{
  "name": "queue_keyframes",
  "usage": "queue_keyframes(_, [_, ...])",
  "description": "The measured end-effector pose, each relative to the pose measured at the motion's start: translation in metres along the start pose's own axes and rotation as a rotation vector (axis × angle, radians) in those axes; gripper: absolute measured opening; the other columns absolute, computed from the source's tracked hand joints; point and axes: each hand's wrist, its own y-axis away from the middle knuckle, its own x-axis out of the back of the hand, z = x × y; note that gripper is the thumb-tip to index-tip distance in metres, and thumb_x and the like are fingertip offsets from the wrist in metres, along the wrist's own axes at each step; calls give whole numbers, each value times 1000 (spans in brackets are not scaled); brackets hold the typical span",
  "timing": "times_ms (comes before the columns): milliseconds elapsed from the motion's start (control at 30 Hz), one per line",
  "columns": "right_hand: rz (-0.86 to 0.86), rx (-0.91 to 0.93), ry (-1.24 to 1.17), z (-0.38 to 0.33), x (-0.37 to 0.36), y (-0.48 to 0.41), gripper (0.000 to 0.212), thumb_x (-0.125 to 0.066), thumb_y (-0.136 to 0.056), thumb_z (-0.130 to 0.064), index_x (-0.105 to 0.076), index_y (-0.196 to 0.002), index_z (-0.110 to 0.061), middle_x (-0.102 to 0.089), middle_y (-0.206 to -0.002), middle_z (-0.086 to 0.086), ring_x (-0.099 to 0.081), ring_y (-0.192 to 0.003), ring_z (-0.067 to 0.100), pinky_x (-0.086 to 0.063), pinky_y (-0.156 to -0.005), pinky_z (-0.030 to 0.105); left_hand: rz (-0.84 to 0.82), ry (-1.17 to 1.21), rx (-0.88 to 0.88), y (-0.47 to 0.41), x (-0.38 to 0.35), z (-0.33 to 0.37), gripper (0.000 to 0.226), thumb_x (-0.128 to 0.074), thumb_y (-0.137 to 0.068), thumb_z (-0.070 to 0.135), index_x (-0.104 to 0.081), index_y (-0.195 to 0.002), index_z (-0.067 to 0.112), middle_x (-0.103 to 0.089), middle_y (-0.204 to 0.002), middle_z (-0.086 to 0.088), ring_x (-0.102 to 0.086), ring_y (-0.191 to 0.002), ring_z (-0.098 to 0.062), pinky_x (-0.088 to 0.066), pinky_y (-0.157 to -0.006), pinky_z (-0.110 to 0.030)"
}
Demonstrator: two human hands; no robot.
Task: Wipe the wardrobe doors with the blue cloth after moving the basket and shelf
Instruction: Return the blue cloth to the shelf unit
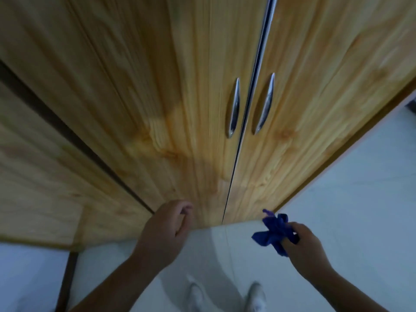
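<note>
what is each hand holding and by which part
The right hand grips the blue cloth at one bunched end, its loose corners sticking out. The left hand holds nothing.

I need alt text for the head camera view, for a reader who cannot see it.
A person's right hand grips a crumpled blue cloth low in front of two closed wooden wardrobe doors with metal handles. The left hand hangs loosely curled beside it, holding nothing, above a pale floor.
</note>
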Motion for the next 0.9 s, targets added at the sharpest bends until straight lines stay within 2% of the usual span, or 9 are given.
queue_keyframes(67, [-101, -64, 90, 16, -18, 10, 15, -48, -73, -23, -55, -66, -12, -63, -61, 6, -50, -45, 6, -41, -53, 30, -100, 0, 39, 19, -17, -29, 26, -52, -99, 42, -69, -115, 32, -66, -104, 25, -58, -94, 17, -55, -82, -19])
queue_keyframes(133, [-165, -148, 126, 32, -32, 20, 19, -51, -79, -19, -55, -63, -9, -63, -62, 10, -53, -50, 7, -42, -55, 29, -227, -10, 47, 35, -30, -51, 25, -50, -99, 44, -68, -115, 36, -64, -101, 29, -57, -92, 21, -52, -78, -14])
queue_keyframes(200, [-195, -242, 146, 49, -44, 33, 21, -56, -85, -12, -58, -65, -8, -65, -62, 10, -56, -56, 13, -43, -57, 28, -351, -11, 54, 48, -43, -69, 22, -52, -99, 43, -67, -116, 38, -64, -99, 30, -59, -90, 19, -48, -75, -9])
queue_keyframes(300, [-165, -375, 118, 75, -50, 54, 25, -59, -86, -9, -55, -64, -21, -62, -62, -4, -54, -57, 10, -39, -53, 23, -499, -36, 55, 59, -65, -84, 18, -56, -101, 41, -66, -116, 40, -67, -99, 27, -62, -91, 13, -45, -72, -6])
queue_keyframes(433, [-135, -498, 91, 110, -43, 80, 20, -60, -88, -14, -57, -72, -25, -61, -66, -7, -55, -60, 9, -37, -53, 22, -654, -118, 47, 59, -89, -84, 25, -46, -98, 56, -62, -113, 43, -66, -96, 28, -63, -88, 10, -45, -70, -6])
queue_keyframes(633, [-72, -626, -18, 169, -7, 113, 15, -59, -85, -9, -61, -77, -21, -64, -68, 0, -57, -60, 14, -43, -54, 25, -837, -227, 0, 32, -134, -39, 29, -42, -97, 62, -61, -106, 42, -68, -94, 22, -63, -82, 6, -53, -71, -24])
queue_keyframes(700, [-32, -670, -84, 193, 9, 125, 12, -58, -85, -9, -64, -80, -18, -65, -66, 2, -59, -56, 14, -44, -51, 23, -885, -254, -31, 22, -155, -14, 24, -45, -100, 57, -62, -104, 40, -68, -93, 20, -62, -82, 5, -50, -69, -23])
queue_keyframes(800, [45, -725, -174, 232, 34, 148, 13, -59, -85, -13, -65, -81, -24, -68, -63, 0, -62, -54, 11, -45, -49, 21, -960, -274, -58, 7, -197, 32, 21, -50, -101, 53, -66, -104, 39, -69, -92, 20, -63, -81, 5, -45, -66, -18])
queue_keyframes(900, [130, -791, -269, 273, 59, 171, 15, -59, -88, -16, -65, -83, -29, -69, -64, -2, -65, -56, 10, -45, -50, 22, -993, -166, 32, -8, -249, 89, 16, -58, -101, 42, -68, -91, 34, -70, -81, 16, -62, -73, 2, -47, -70, -26])
